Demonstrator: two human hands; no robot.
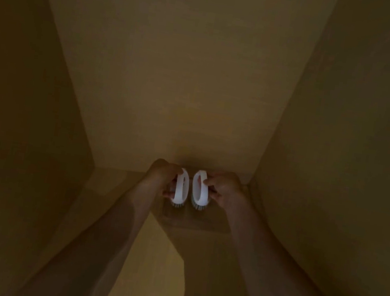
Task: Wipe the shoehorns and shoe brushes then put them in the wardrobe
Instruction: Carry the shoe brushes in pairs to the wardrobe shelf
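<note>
Head view, two shoe brushes [192,189] side by side, between hands [223,188]

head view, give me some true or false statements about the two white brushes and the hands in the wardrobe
1. Each hand holds one brush: left hand on the left brush, right hand on the right brush. True.
2. The brushes lie stacked one on the other. False: they sit side by side, a gap between them.
3. The bristles point down toward the wardrobe floor. True.
4. A shoehorn lies beside the brushes. False: none shows.
5. The brushes are near the wardrobe's back wall. True.
</note>
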